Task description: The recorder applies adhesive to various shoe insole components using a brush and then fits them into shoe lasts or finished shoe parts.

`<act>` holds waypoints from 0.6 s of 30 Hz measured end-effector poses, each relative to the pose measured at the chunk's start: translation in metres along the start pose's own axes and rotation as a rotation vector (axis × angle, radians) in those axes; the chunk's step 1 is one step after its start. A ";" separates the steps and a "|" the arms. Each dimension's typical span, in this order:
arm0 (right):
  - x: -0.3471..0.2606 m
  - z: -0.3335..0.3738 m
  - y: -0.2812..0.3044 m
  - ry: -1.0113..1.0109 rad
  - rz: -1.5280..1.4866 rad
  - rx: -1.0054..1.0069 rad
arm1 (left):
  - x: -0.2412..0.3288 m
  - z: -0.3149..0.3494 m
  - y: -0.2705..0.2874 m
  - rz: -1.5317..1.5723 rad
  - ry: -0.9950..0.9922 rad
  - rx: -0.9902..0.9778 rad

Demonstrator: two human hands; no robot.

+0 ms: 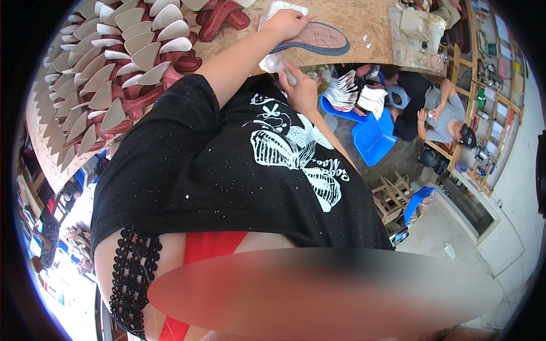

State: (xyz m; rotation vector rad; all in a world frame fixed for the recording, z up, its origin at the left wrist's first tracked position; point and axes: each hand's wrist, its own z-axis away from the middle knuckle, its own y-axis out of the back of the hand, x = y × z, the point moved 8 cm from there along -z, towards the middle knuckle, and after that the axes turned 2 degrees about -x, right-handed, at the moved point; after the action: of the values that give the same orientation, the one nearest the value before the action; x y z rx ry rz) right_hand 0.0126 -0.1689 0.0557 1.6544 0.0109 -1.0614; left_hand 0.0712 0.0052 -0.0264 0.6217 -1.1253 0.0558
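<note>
My left hand reaches across the worktable, fingers curled, over the left end of a shoe sole with a tan inside and dark grey rim. What those fingers hold is hidden; a white block-like thing shows just beyond them. Closer to my body, my right hand is closed around the pale handle of a tool with a rounded white head. That head lies by the table's near edge, and its exact kind is unclear. Two crossed dark red sandal straps lie left of the sole.
Many red sandal uppers with pale pointed insoles are packed over the table's left side. A whitish tub stands at the right. Below it, blue bins hold stacked pieces. Another person sits at the right, near wooden frames.
</note>
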 end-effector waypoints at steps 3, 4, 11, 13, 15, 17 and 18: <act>0.001 -0.001 0.002 -0.014 0.060 -0.032 | 0.003 0.003 0.002 -0.031 -0.004 0.024; 0.009 0.000 -0.001 -0.118 -0.036 -0.080 | 0.003 0.003 0.001 -0.037 0.000 0.012; 0.011 0.011 0.004 -0.054 -0.145 -0.003 | 0.005 0.006 0.001 -0.053 -0.023 0.013; 0.019 0.017 -0.001 -0.138 -0.229 -0.047 | 0.005 0.006 0.001 -0.054 -0.021 0.012; 0.035 0.025 0.000 -0.319 -0.434 0.019 | 0.004 0.006 0.002 -0.042 -0.009 0.026; 0.036 0.029 0.000 -0.281 -0.315 -0.032 | 0.003 0.005 0.001 -0.041 -0.006 0.008; 0.033 0.030 0.002 -0.217 -0.211 -0.052 | 0.003 0.005 0.001 -0.030 -0.009 0.011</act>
State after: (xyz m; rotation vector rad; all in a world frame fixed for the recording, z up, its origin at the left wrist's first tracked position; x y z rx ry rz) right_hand 0.0145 -0.2091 0.0367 1.5082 0.0716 -1.3855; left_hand 0.0681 0.0027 -0.0219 0.6493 -1.1248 0.0339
